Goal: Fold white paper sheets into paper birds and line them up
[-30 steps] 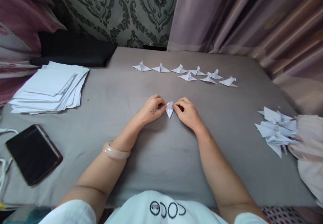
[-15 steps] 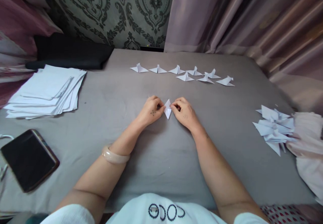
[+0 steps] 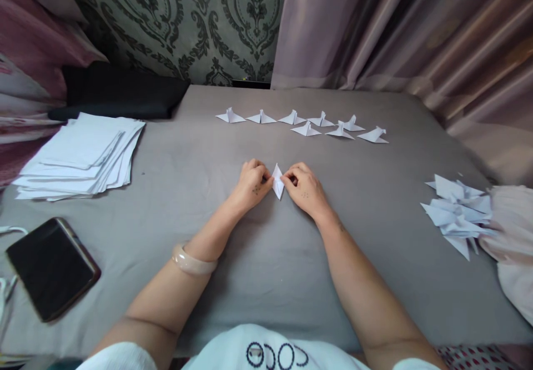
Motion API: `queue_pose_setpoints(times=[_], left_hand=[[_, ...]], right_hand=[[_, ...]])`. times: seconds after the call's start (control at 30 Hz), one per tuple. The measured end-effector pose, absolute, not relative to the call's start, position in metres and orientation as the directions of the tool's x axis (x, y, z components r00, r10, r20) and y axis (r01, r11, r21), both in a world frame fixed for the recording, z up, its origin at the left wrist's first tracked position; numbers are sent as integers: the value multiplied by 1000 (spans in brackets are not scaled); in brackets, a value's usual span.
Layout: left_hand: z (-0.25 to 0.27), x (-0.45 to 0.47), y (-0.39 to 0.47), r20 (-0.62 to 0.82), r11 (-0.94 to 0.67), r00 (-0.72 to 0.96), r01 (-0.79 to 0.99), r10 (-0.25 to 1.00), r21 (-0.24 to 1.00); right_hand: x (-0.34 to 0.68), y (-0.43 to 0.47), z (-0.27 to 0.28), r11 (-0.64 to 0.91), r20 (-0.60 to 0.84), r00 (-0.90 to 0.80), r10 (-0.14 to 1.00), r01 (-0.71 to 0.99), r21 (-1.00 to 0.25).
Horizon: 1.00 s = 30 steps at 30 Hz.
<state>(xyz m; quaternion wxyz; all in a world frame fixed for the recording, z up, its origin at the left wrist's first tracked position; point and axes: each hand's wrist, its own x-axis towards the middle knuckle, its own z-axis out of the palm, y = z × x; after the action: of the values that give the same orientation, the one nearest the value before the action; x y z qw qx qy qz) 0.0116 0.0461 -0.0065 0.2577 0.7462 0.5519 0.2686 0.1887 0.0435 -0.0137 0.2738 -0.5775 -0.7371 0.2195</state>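
Between my two hands is a small piece of folded white paper [image 3: 277, 185], shaped like a narrow diamond with one point away from me and one toward me. My left hand [image 3: 255, 182] pinches its left edge between thumb and fingertips. On the opposite edge, my right hand [image 3: 303, 185] is closed in a similar pinch. A bangle circles my left forearm. Beyond my hands stand several folded white paper birds [image 3: 307, 129] in two loose rows, wings spread.
A stack of white paper sheets [image 3: 79, 156] lies at the left, with a black folded cloth [image 3: 120, 92] behind it. Nearer is a dark tablet [image 3: 53, 269] beside a white cable. More folded paper pieces [image 3: 460, 211] are heaped at the right, against pale fabric [image 3: 514, 236].
Both hands keep their pinch on the folded paper, with only slight finger movement at its middle. The whole view has shifted a little.
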Motion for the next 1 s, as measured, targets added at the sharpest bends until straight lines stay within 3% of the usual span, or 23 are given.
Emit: queue_pose_setpoints(times=[0.37, 0.77, 0.87, 1.0], left_hand=[[-10, 8, 47, 132, -314, 297, 730, 946, 607], [-11, 10, 41, 111, -177, 138, 775, 984, 607], [-9, 10, 41, 166, -266, 208, 781, 964, 565], [-5, 12, 39, 194, -462, 422, 762, 886, 454]], right_hand=[[188, 42, -10, 218, 130, -176, 976, 730, -648], [192, 50, -17, 185, 126, -137, 982, 624, -759], [193, 50, -16, 169, 113, -131, 985, 599, -783], [195, 50, -17, 179, 129, -126, 984, 570, -802]])
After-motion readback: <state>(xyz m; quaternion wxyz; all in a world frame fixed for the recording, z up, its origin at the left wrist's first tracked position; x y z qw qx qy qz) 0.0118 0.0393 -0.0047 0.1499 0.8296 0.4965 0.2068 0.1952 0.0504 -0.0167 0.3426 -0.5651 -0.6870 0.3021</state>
